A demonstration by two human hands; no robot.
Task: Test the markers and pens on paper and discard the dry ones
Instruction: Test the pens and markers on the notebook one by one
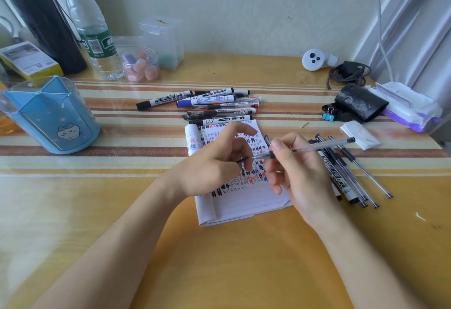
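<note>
A folded white paper [246, 201] covered with black, red and blue test marks lies in the middle of the table. My right hand [295, 172] grips a clear gel pen [319, 146], with its tip pointing left just above the paper. My left hand [214, 164] pinches a small dark pen cap [242, 160] close to that tip. Several markers and pens [212, 104] lie in a group behind the paper. Another group of markers and pens [351, 174] lies to the right of the paper, partly hidden by my right hand.
A blue pen holder [48, 115] stands at the left. Behind it are a water bottle [95, 37], a black flask [41, 20] and clear plastic boxes [161, 42]. At the right lie a black roll [358, 104], a wipes pack [405, 108], a blue binder clip [328, 115] and a folded tissue [360, 134].
</note>
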